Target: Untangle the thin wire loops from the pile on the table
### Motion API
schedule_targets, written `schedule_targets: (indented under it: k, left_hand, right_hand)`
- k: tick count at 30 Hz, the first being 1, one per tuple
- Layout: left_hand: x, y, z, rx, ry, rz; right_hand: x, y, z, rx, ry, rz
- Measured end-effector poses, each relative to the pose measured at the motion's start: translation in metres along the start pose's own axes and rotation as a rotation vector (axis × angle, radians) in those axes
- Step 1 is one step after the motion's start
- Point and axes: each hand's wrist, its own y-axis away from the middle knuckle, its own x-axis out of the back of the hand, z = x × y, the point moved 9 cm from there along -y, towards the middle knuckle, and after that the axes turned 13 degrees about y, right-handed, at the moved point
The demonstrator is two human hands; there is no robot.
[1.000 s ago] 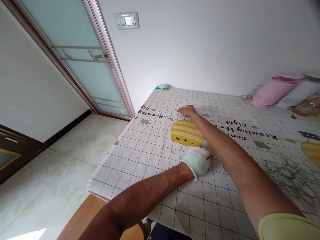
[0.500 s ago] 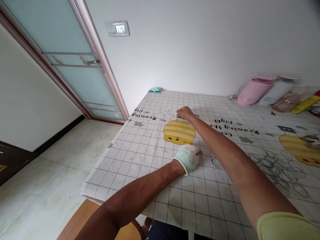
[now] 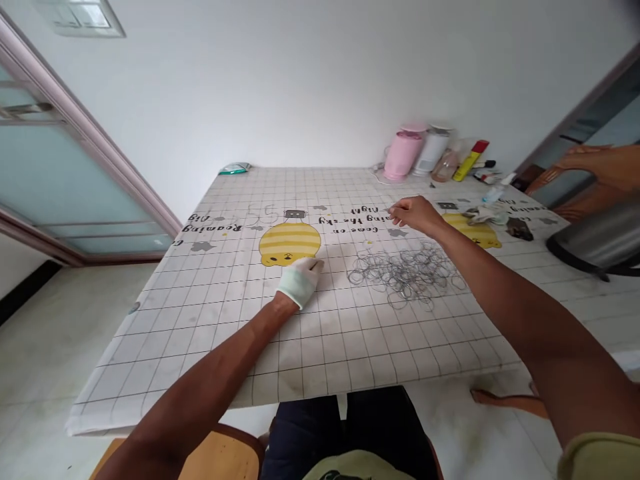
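My left hand point(image 3: 301, 279), in a white glove with a pale green cuff, rests on the tablecloth point(image 3: 235, 340) at the lower edge of a printed yellow-striped cat balloon. Its fingers are curled in, and anything inside is hidden. Bare and raised over the cloth, my right hand point(image 3: 416, 215) has its fingers loosely bent and a little apart; nothing shows in them. Just below it lies a tangled heap of thin grey wire rings point(image 3: 405, 270). Left of the printed suitcase, two thin wire shapes like the digits 55 point(image 3: 261, 213) lie flat.
Along the wall stand a pink cylinder point(image 3: 403, 157), a white one point(image 3: 433, 152), a bottle point(image 3: 447, 165) and a yellow-red tube point(image 3: 470, 161). A green-white packet point(image 3: 235, 169) sits at the far left corner. At right are a glove point(image 3: 487, 215), a steel vessel point(image 3: 600, 240) and another person's hand point(image 3: 575, 163).
My right hand has left the wire shapes and moved right, above the wire heap. My left hand stays by the printed balloon. The view has swung right, bringing the steel vessel into sight.
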Motion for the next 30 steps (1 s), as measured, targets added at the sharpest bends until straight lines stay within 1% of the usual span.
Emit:
schedule_targets:
  k: [1, 3, 5, 7, 10, 11, 12, 16, 18, 20, 22, 24, 27, 30]
  left_hand:
    - [0.001, 0.0, 0.001, 0.014, -0.019, -0.003]
    - [0.001, -0.001, 0.0, 0.059, -0.084, -0.011]
    - [0.001, -0.001, -0.001, 0.1, -0.144, -0.018]
    - [0.001, -0.003, -0.001, 0.117, -0.177, -0.015]
    - [-0.001, -0.005, -0.002, 0.116, -0.222, -0.006]
    - [-0.002, -0.006, -0.002, 0.115, -0.242, -0.009]
    - [-0.003, -0.007, -0.002, 0.113, -0.266, -0.012]
    - [-0.01, -0.014, -0.001, 0.12, -0.367, -0.036]
    - [-0.013, -0.019, -0.001, 0.163, -0.406, -0.044]
    - [-0.015, -0.024, -0.003, 0.22, -0.427, -0.042]
    - [-0.016, -0.028, -0.005, 0.263, -0.441, -0.038]
    - [-0.016, -0.031, -0.005, 0.283, -0.446, -0.033]
    - [-0.013, -0.032, -0.001, 0.291, -0.391, -0.001]
    - [-0.008, -0.032, 0.012, 0.27, -0.237, 0.079]
  right_hand:
    - [0.009, 0.009, 0.013, -0.026, -0.017, 0.022]
    - [0.018, 0.025, 0.029, -0.058, -0.017, 0.039]
    - [0.014, 0.039, 0.029, -0.037, 0.042, 0.026]
    - [0.0, 0.05, 0.016, 0.042, 0.119, -0.023]
    - [-0.024, 0.061, -0.017, 0.195, 0.236, -0.058]
    - [-0.033, 0.062, -0.024, 0.208, 0.287, -0.078]
    - [-0.043, 0.061, -0.027, 0.172, 0.357, -0.111]
    - [-0.069, 0.046, -0.03, 0.032, 0.432, -0.137]
    - [-0.079, 0.038, -0.029, -0.017, 0.447, -0.146]
    - [-0.084, 0.033, -0.026, -0.058, 0.446, -0.134]
    - [-0.083, 0.032, -0.022, -0.092, 0.429, -0.101]
    - [-0.075, 0.034, -0.018, -0.118, 0.397, -0.045]
    - [-0.054, 0.04, -0.013, -0.129, 0.322, 0.055]
    - [-0.031, 0.05, -0.012, -0.112, 0.238, 0.147]
